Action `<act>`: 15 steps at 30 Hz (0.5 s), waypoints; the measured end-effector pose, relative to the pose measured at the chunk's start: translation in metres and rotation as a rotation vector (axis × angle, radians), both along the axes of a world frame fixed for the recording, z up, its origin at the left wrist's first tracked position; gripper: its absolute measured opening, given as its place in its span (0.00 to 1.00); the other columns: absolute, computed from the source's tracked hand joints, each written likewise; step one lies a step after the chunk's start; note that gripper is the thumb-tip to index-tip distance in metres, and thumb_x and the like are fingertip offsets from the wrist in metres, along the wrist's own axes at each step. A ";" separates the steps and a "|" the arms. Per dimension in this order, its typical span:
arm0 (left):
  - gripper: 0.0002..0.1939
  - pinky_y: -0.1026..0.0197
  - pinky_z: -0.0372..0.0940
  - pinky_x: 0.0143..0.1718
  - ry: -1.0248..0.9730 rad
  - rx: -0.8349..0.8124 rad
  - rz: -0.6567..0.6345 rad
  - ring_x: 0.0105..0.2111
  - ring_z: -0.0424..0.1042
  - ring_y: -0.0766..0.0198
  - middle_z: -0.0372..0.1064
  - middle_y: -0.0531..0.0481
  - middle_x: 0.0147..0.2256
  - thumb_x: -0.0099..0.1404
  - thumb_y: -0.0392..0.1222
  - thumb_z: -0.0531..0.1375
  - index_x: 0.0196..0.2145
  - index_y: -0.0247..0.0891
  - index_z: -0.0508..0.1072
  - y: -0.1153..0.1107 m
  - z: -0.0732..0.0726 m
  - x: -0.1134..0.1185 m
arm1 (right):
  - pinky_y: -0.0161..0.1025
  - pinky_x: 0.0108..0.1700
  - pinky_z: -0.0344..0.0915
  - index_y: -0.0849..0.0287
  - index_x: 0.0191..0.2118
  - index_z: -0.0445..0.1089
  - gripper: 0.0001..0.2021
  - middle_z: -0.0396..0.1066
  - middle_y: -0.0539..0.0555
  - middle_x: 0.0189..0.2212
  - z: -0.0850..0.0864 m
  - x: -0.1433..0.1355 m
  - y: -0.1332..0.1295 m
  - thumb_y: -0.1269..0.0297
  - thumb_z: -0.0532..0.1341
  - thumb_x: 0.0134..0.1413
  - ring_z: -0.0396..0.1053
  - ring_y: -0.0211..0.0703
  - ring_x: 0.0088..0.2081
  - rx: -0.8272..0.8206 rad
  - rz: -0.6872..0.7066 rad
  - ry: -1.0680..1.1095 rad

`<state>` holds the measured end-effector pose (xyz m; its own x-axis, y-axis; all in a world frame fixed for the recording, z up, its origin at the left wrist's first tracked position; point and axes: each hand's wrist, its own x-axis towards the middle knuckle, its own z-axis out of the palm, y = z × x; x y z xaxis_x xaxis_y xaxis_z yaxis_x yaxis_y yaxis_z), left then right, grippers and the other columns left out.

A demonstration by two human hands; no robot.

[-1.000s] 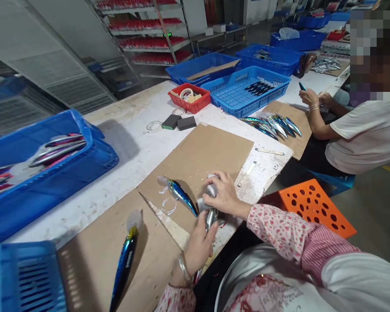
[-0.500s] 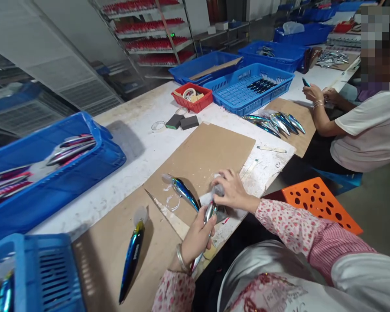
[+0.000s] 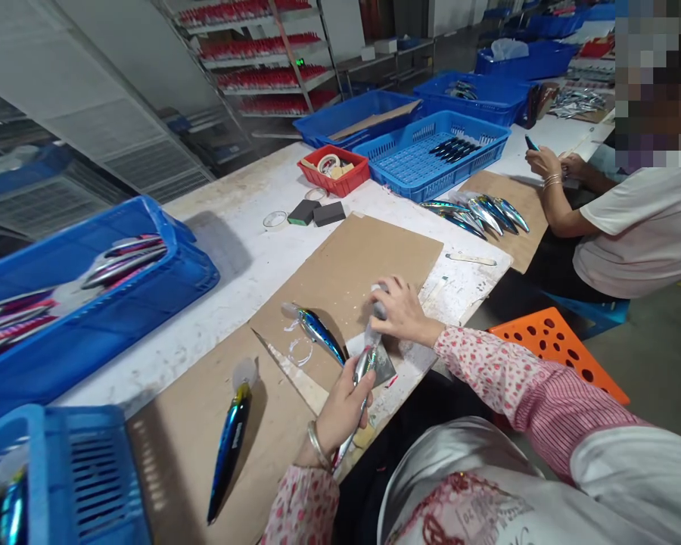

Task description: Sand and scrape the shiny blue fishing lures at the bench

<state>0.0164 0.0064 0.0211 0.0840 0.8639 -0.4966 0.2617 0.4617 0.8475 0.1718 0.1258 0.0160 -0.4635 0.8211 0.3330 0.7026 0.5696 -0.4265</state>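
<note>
My left hand [image 3: 345, 401] is wrapped round a silver fishing lure [image 3: 365, 365], its clear lip end pointing away from me. Just beyond that end, my right hand [image 3: 400, 312] pinches a small grey piece [image 3: 379, 304] whose kind I cannot make out. Its fingertips are close to the lure's clear lip; whether they touch it I cannot tell. Under the lure, a flat grey sheet [image 3: 384, 367] lies at the table's edge. A blue lure [image 3: 318, 331] rests on the cardboard [image 3: 368, 250] left of my hands, and a longer dark blue lure [image 3: 230, 446] lies nearer me.
Blue crates with lures stand at left [image 3: 196, 261] and near left [image 3: 99, 469]. Further back are a red tray [image 3: 340, 182], a blue basket [image 3: 420, 185] and dark blocks [image 3: 329, 214]. A co-worker [image 3: 629, 227] sits at right by more lures [image 3: 488, 212]. An orange stool [image 3: 561, 348] stands below.
My right hand has moved slightly up and away from the lure with the grey piece. More of the grey sheet shows below. My left hand stays nearly in place, still holding the lure.
</note>
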 end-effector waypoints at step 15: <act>0.35 0.66 0.57 0.16 0.092 0.081 0.042 0.15 0.60 0.70 0.63 0.58 0.26 0.64 0.61 0.49 0.62 0.41 0.50 -0.016 0.005 -0.006 | 0.46 0.52 0.59 0.53 0.51 0.70 0.20 0.63 0.56 0.50 -0.020 0.019 0.035 0.50 0.62 0.56 0.60 0.50 0.51 -0.215 -0.159 0.073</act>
<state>0.0101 -0.0099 0.0264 0.0040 0.9033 -0.4289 0.3216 0.4050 0.8559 0.1906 0.1609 -0.0038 -0.3048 0.9370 0.1710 0.7390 0.3459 -0.5782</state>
